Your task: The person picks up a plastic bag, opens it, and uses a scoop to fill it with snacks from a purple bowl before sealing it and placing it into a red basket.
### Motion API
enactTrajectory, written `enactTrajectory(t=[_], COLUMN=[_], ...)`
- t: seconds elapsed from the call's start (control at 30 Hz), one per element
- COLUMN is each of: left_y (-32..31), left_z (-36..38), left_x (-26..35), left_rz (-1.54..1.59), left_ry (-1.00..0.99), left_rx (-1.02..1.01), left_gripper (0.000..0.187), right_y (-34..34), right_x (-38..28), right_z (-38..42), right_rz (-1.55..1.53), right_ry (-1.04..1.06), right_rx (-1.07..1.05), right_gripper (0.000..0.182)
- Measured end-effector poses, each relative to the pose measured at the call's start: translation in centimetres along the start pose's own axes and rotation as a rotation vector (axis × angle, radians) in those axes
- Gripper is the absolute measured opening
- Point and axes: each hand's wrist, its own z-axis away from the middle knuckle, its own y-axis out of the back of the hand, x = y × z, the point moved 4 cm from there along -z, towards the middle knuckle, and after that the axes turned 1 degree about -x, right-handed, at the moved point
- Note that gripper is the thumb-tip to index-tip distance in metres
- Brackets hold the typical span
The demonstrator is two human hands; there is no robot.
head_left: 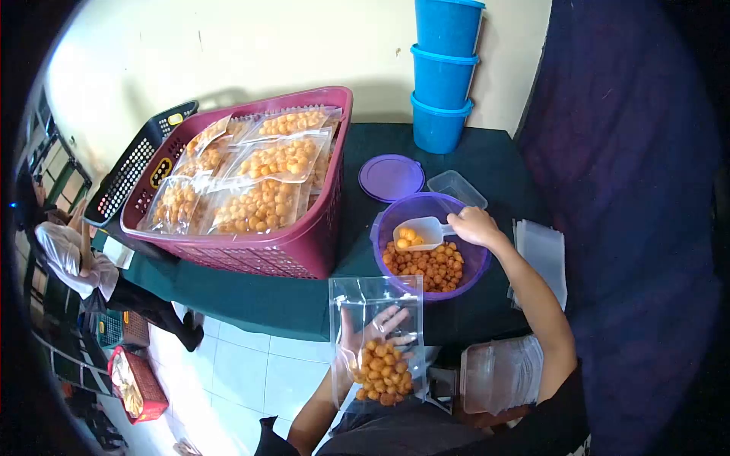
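Note:
My right hand [473, 226] is closed round the handle of a clear plastic scoop [428, 232], which carries a few round orange snack balls [408, 238]. The scoop is over a purple bowl [477, 266] partly filled with browner snack balls [426, 267]. In front of my body, my left hand [380, 328] supports a clear zip bag [346, 300] from behind, its fingers spread and visible through the plastic. More snack balls [382, 371] lie in the lower part of this bag.
A maroon basket [304, 247] full of packed snack bags stands at left, beside a black crate [137, 163]. Behind the bowl are a purple lid [391, 178] and a small clear container [458, 188]. Blue buckets [441, 121] are stacked; flat bags [541, 254] lie right. A person [72, 254] stands far left.

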Motion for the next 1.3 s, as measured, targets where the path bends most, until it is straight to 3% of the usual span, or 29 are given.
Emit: enactTrajectory(t=[0.1, 0.23, 0.53, 0.57, 0.67, 0.73, 0.83, 1.0, 1.07, 1.23, 1.3], left_y=[-1.8, -2.7, -3.9, -3.4, -4.2, -4.3, -4.8, -4.8, -4.5, -4.0, -3.6], left_z=[-0.8, -1.3, -3.5, -3.9, -4.7, -5.3, -5.6, -6.0, -5.9, -5.4, -5.0], left_x=[-0.2, -1.0, -1.8, -1.7, -1.3, -0.8, -0.3, 0.6, 0.9, 2.1, 2.4], left_rz=[0.059, 0.023, -0.003, 0.063, -0.18, -0.163, -0.009, -0.004, -0.003, -0.025, 0.001], left_ry=[0.024, 0.074, 0.22, 0.212, 0.206, 0.221, 0.243, 0.249, 0.21, 0.145, 0.112], left_rx=[-0.033, -0.028, -0.187, -0.11, -0.018, -0.047, -0.302, -0.298, -0.211, -0.212, -0.205], left_gripper=[0.089, 0.089, 0.088, 0.089, 0.09, 0.091, 0.092, 0.093, 0.093, 0.092, 0.091], right_y=[-0.1, 1.2, 4.1, 4.3, 4.5, 5.2, 5.9, 6.6, 8.8, 12.4, 12.4], right_x=[0.0, -1.4, -5.5, -6.2, -9.3, -11.7, -13.7, -14.9, -14.5, -11.7, -9.3], right_z=[-0.6, 0.0, 0.0, 0.0, 1.4, 3.4, 4.2, 4.3, 3.5, 2.4, 1.1], right_rz=[-0.205, -0.254, 0.06, 0.14, 0.318, 0.404, 0.429, 0.531, 0.502, 0.462, 0.484], right_ry=[0.147, 0.329, 0.57, 0.58, 0.715, 0.718, 0.907, 0.923, 0.865, 0.629, 0.417], right_rx=[-0.104, -0.211, -0.325, -0.331, -0.264, -0.311, -0.073, -0.055, 0.105, 0.243, 0.232], right_gripper=[0.043, 0.043, 0.039, 0.037, 0.035, 0.036, 0.028, 0.027, 0.026, 0.028, 0.031])
